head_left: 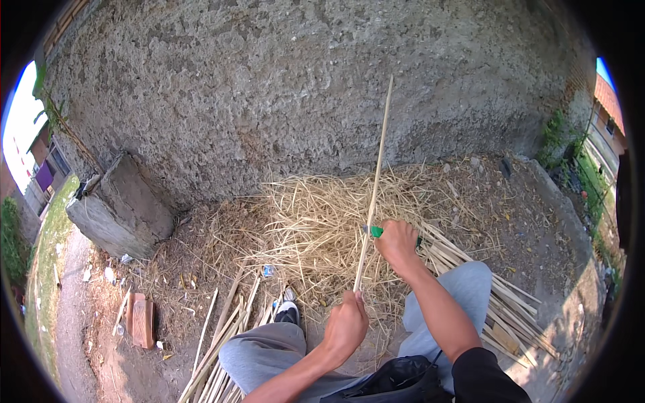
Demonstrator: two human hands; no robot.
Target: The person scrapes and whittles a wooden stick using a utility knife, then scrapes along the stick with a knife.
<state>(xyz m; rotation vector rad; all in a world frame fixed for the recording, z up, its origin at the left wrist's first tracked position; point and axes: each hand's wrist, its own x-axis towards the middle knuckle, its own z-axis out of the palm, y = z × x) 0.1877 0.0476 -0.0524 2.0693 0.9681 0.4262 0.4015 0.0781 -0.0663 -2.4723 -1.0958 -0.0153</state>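
My left hand [347, 324] is closed round the lower end of a long, pale bamboo strip [381, 154]. The strip rises steeply away from me, its thin tip in front of the wall. My right hand [398, 246] grips a knife by its green handle [377, 232]. Its blade, mostly hidden, meets the strip a little above my left hand. Beneath both hands spreads a heap of curled, straw-coloured shavings [302, 211].
A rough grey wall [289, 87] stands ahead. Long strips lie in one bundle [225, 349] by my left leg and another [504, 305] beyond my right knee. On the left are a concrete block [134, 208] and a reddish brick [141, 324]. A dark bag [396, 379] sits at my lap.
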